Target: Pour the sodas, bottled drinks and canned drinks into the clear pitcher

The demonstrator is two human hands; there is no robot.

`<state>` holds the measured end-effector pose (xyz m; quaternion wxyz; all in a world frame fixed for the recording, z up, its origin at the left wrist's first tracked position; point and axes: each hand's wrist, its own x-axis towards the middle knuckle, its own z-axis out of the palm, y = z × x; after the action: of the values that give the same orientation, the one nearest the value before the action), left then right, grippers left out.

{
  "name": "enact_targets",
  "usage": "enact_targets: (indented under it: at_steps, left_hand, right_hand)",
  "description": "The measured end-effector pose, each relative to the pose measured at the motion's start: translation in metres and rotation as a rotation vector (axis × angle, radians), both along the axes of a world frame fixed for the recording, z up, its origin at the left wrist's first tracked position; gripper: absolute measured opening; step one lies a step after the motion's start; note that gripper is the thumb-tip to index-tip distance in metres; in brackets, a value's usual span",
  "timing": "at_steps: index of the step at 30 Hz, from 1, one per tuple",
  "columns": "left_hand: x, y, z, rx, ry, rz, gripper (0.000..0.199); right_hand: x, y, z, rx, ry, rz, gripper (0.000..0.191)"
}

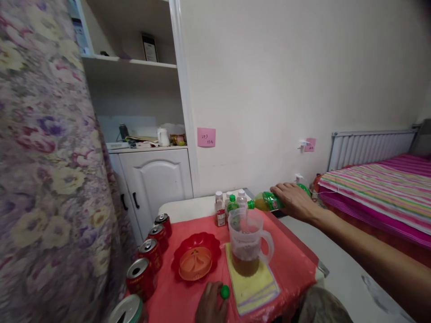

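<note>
My right hand (291, 199) is wrapped round a green plastic drink bottle (266, 201), tilted nearly level with its mouth to the left. Liquid runs from that mouth into a clear plastic pitcher (245, 242), which has some amber drink and foam in it. The pitcher stands on a folded yellow cloth (256, 289), its handle toward the right. At the near side of the table, my left hand (211, 305) rests with a green bottle cap (225, 292) at its thumb and fingertips. A red scalloped dish (215, 244) holding an orange round piece (195, 264) lies beyond that hand.
Several drink cans (150, 253) line the table's left edge. Small bottles (220, 208) with white caps and a green-capped bottle (232, 204) stand behind the pitcher. A red cover (161, 291) lies over the table. To the right is a bed (377, 179); a floral curtain (43, 157) hangs left.
</note>
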<state>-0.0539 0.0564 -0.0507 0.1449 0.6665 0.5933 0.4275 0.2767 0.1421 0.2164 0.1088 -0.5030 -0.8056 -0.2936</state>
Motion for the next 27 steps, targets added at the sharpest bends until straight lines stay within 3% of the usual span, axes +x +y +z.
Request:
enact_targets:
  at_steps: [13, 27]
  left_hand:
    - [-0.012, 0.011, -0.025, -0.042, 0.076, -0.04, 0.025]
    - [-0.011, 0.009, -0.02, -0.072, 0.084, -0.058, 0.026]
  right_hand:
    - [0.001, -0.003, 0.006, -0.008, -0.003, 0.007, 0.045]
    - [0.003, 0.0, 0.01, 0.01, -0.011, 0.022, 0.041]
